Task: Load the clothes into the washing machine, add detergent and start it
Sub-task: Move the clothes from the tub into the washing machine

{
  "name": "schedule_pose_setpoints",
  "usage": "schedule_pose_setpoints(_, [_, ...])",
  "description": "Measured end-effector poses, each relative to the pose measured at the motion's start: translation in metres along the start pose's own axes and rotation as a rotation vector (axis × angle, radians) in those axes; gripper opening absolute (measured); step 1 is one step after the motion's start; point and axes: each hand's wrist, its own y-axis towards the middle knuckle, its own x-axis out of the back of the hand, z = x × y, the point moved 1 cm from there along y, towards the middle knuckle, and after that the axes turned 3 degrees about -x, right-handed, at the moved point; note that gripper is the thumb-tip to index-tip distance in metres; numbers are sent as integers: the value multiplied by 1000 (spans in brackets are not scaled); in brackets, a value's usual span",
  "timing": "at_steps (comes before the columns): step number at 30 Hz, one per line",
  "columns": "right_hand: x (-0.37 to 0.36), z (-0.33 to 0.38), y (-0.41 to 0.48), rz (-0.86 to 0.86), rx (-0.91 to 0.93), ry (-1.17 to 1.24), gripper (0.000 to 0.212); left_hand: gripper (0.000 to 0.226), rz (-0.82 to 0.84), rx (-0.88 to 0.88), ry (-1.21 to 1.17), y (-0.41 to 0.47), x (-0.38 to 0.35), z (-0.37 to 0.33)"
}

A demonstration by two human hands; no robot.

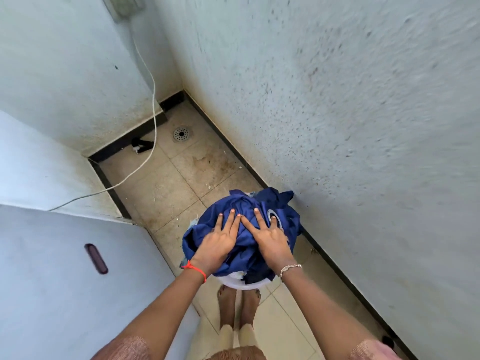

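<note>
**A:** What's closest to the camera?

**B:** Two bare forearms reaching forward and down, and below them a pair of bare feet (239,307) on the pale tiled floor (168,183). Just ahead of the toes sits a white tub (240,284). Only its near rim shows.

**A:** And the hands?

**B:** Both lie flat, palms down, on the clothes (245,245). The left hand (217,242) has a red thread (197,268) at the wrist and the right hand (270,240) a silver bracelet (289,268). The fingers are straight and spread, not curled round anything. They press on the cloth rather than grip it, and the nearest fingertips of the two hands meet in the middle.

**A:** Where exactly is the laundry?

**B:** It is heaped in the tub, a dark blue crumpled mound that spills over the rim. A white oval print shows beside the right hand. The pile stands on the floor just beside the right-hand wall (337,126).

**A:** And to the left?

**B:** A white panel (52,281) with a dark recessed grip (96,258). I can't tell if that's the washer.

**B:** Farther back, stained tiles lead to a round floor drain (181,133) near the corner. A small black object (141,145) lies by the dark skirting. A white cable (153,100) runs up the far wall to a blurred fitting (124,6).
</note>
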Motion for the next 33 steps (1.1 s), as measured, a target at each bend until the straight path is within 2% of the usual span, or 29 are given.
schedule_pose_setpoints(8, [78, 15, -60, -231, 41, -78, 76, 98, -163, 6, -3, -47, 83, -7])
schedule_pose_setpoints(10, [96, 23, -72, -340, 59, -97, 81, 104, -222, 1, -8, -56, 96, -7])
schedule_pose_setpoints(13, [119, 30, -91, -374, 52, -160, 90, 106, -320, -16, -8, -75, 119, -8])
schedule_pose_setpoints(19, [171, 47, -131, -635, 181, -223, 92, 97, -466, -35, 21, -107, 173, -11])
schedule_pose_setpoints(22, [199, 55, -152, -741, 214, -306, 89, 101, -519, -54, 24, -117, 198, -10])
schedule_pose_setpoints(26, [226, 59, -178, -775, 213, -287, 83, 93, -564, -31, 73, -132, 225, -14])
schedule_pose_setpoints(28, [240, 66, -201, -652, 206, -239, 76, 91, -587, -7, 79, -144, 237, -22])
schedule_pose_setpoints(33, [251, 70, -234, -620, 216, -231, 68, 78, -656, 60, 94, -175, 254, -46])
